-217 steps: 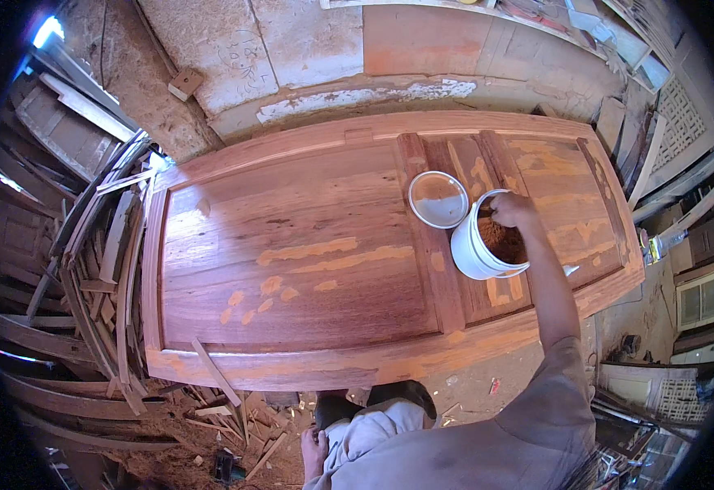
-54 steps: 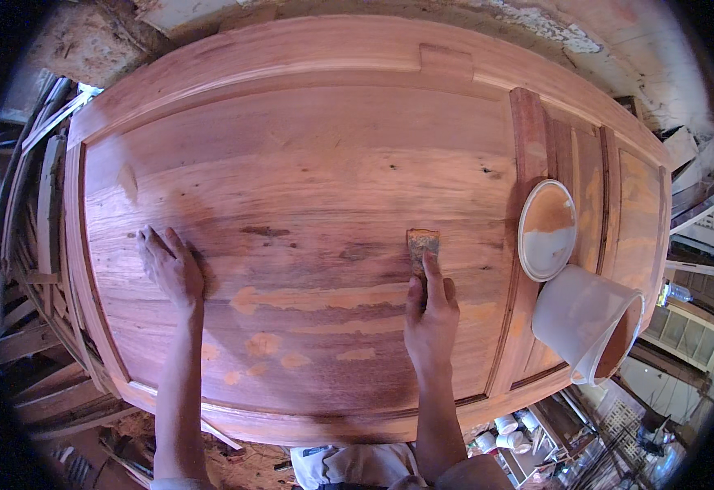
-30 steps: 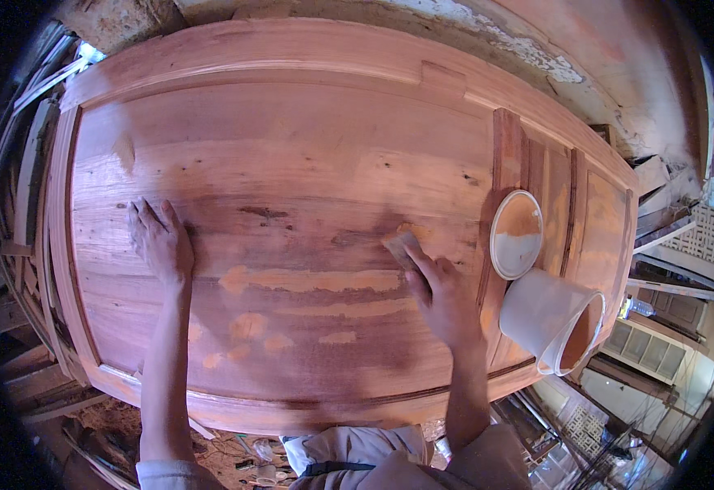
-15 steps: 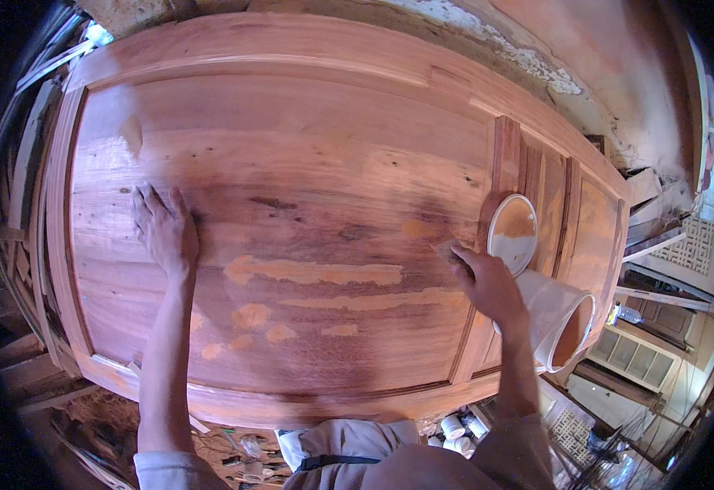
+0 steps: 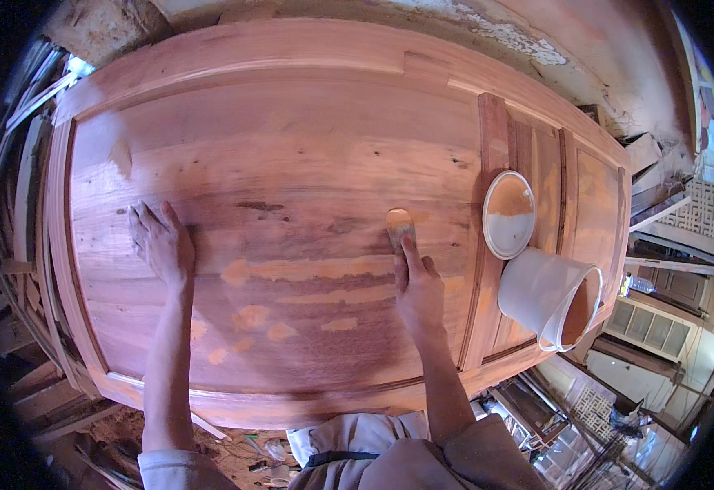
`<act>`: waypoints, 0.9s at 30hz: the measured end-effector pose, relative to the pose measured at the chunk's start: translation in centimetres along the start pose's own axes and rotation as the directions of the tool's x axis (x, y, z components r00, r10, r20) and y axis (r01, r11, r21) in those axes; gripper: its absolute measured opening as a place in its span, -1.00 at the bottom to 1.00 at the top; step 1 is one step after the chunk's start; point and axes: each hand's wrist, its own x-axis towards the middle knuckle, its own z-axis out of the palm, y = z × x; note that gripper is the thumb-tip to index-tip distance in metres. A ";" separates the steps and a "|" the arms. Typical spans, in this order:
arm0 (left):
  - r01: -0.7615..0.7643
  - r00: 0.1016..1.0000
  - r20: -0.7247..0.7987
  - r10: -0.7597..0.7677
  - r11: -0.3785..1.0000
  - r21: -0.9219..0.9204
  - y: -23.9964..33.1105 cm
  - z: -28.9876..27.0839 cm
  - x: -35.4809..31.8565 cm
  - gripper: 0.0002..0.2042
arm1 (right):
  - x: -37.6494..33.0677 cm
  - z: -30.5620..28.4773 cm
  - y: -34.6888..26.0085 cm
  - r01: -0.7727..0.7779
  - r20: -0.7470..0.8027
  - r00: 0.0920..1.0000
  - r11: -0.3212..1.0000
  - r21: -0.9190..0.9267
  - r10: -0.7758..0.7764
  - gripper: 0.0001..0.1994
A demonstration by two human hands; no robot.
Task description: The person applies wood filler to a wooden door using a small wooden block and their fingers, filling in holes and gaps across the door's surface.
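Note:
Before me lies a large reddish wooden door with recessed panels, streaked with light orange filler. My left hand rests on the left part of the big panel, fingers stretched and a little apart, holding nothing. In my right hand is a putty knife, its blade on the panel at an orange patch right of the middle. To the right of that hand a round white lid carries orange putty. A whitish plastic bucket lies on its side next to the lid, its orange-stained mouth facing right.
A worn plaster wall runs along the door's far side. Wood strips are stacked past the left end. On the right are more boards and a louvred panel. Small tools and scraps litter the ground near my body.
My right hand has moved left from beside the lid to the orange patch, bringing the putty knife onto the panel. My left hand stays nearly in place, and the view has shifted slightly.

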 end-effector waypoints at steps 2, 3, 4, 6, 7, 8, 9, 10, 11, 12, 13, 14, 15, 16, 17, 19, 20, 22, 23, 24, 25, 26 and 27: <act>0.001 1.000 -0.004 -0.001 1.000 -0.005 -0.5 -0.4 0.0 -0.31 | 0.4 -1.4 0.8 -0.009 0.065 0.998 1.000 -0.001 0.009 -0.59; 0.004 1.000 -0.007 -0.004 1.000 -0.005 -0.3 -0.6 0.1 -0.31 | 0.7 -1.8 1.4 0.068 -0.015 0.998 0.994 0.086 -0.067 -0.60; 0.006 1.000 0.010 -0.006 1.000 0.001 0.3 -0.7 -0.1 -0.30 | 0.7 -2.2 1.5 0.140 -0.097 0.987 0.977 0.163 -0.126 -0.61; 0.006 0.999 0.032 -0.006 1.000 0.008 0.5 -0.4 -0.3 -0.30 | 1.6 -2.0 1.0 0.072 -0.078 0.995 0.985 0.159 -0.061 -0.63; -0.001 1.000 0.006 0.001 1.000 0.001 0.3 -0.1 -0.2 -0.30 | 1.9 -1.8 0.4 0.010 -0.064 0.998 0.987 0.159 0.000 -0.64; -0.008 1.000 -0.020 0.007 1.000 -0.006 0.2 0.0 -0.1 -0.31 | 1.6 -1.2 0.5 0.005 -0.066 0.998 0.987 0.158 0.006 -0.64; -0.013 1.000 -0.017 0.013 1.000 -0.008 0.1 0.2 -0.1 -0.31 | 1.2 -0.2 1.0 -0.019 -0.082 0.996 0.996 0.088 0.026 -0.64; -0.011 1.000 -0.015 0.011 1.000 -0.003 -0.1 0.1 -0.1 -0.31 | 1.0 0.3 1.1 -0.038 -0.093 0.995 0.999 0.019 0.039 -0.65; -0.008 1.000 -0.013 0.008 1.000 0.001 -0.3 0.1 -0.1 -0.31 | 0.5 0.2 1.3 -0.038 -0.090 0.995 0.999 0.018 0.040 -0.65; -0.007 1.000 -0.010 0.007 1.000 0.003 -0.6 0.1 -0.2 -0.31 | -0.1 -0.2 1.7 -0.030 -0.056 0.998 0.999 0.011 0.030 -0.62; -0.004 1.000 -0.008 0.005 1.000 0.010 -0.8 0.1 -0.1 -0.31 | -0.3 -0.8 1.9 -0.016 -0.026 1.000 1.000 0.003 0.016 -0.59; 0.000 1.000 -0.009 0.000 1.000 0.018 -1.0 0.0 0.0 -0.31 | 0.0 -1.9 2.1 -0.008 -0.025 1.000 1.000 0.003 0.008 -0.59; 0.008 1.000 -0.014 -0.008 1.000 0.019 -0.8 -0.2 0.1 -0.31 | 0.4 -3.5 2.2 0.051 0.035 0.998 0.998 0.029 -0.052 -0.58; 0.001 1.000 -0.011 -0.001 1.000 0.025 -0.3 -0.2 0.1 -0.31 | 0.4 -4.6 2.1 0.100 0.096 0.990 0.993 0.061 -0.106 -0.56; -0.013 1.000 -0.001 0.013 1.000 0.026 0.1 -0.1 0.1 -0.30 | 0.8 -5.2 1.6 0.092 0.096 0.991 0.994 0.057 -0.097 -0.56; -0.009 1.000 -0.005 0.009 0.999 0.037 0.2 -0.3 0.1 -0.30 | 3.8 -6.3 0.5 0.359 0.157 0.923 0.933 -0.015 -0.353 -0.55; -0.002 1.000 -0.011 0.002 0.999 0.041 0.3 0.0 0.1 -0.30 | 5.2 -6.4 -0.4 0.364 0.248 0.906 0.930 -0.041 -0.343 -0.62; -0.002 1.000 -0.008 0.002 1.000 0.010 -0.6 0.3 0.2 -0.29 | 7.4 -6.2 -1.4 0.394 0.357 0.878 0.905 -0.160 -0.319 -0.63; 0.005 1.000 -0.006 -0.005 1.000 -0.013 -0.8 0.2 0.1 -0.29 | 8.1 -6.1 -1.7 0.439 0.466 0.838 0.859 -0.264 -0.285 -0.64; 0.002 1.000 -0.003 -0.002 1.000 -0.010 -0.7 0.2 0.2 -0.29 | 8.7 -6.6 -1.8 0.436 0.468 0.837 0.861 -0.261 -0.282 -0.64; -0.008 1.000 0.000 0.008 1.000 -0.017 -0.1 0.4 -0.1 -0.29 | 9.0 -7.4 -1.3 0.441 0.514 0.819 0.852 -0.281 -0.254 -0.65; -0.014 1.000 -0.011 0.014 1.000 -0.018 0.1 0.1 0.0 -0.29 | 9.1 -8.1 -0.9 0.456 0.556 0.796 0.841 -0.291 -0.239 -0.66; -0.013 1.000 -0.006 0.013 1.000 -0.011 -0.1 0.0 -0.1 -0.29 | 9.0 -8.5 -0.3 0.456 0.562 0.792 0.843 -0.286 -0.238 -0.66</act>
